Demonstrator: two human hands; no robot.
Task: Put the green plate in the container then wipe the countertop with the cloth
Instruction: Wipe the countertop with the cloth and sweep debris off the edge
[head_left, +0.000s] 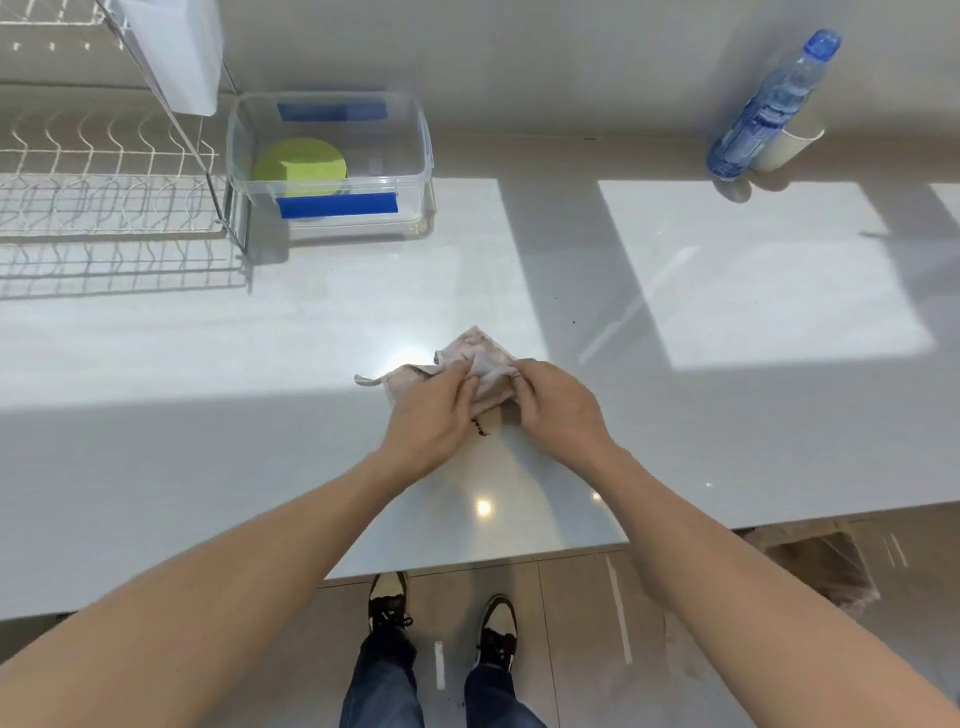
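Both hands, left hand (434, 415) and right hand (558, 410), pinched the crumpled pale pinkish cloth (480, 364) on the glossy grey countertop (260, 364); its long axis ran left-right. The round green plate (300, 167) lay inside the clear plastic container (415, 156).

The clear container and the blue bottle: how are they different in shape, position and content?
The clear container is a low, wide box without a lid, while the blue bottle is tall, narrow and capped. The container stands at the back left beside the wire dish rack; the bottle stands at the back right. The container holds the green plate; what the bottle holds I cannot tell. Both rest on the countertop.
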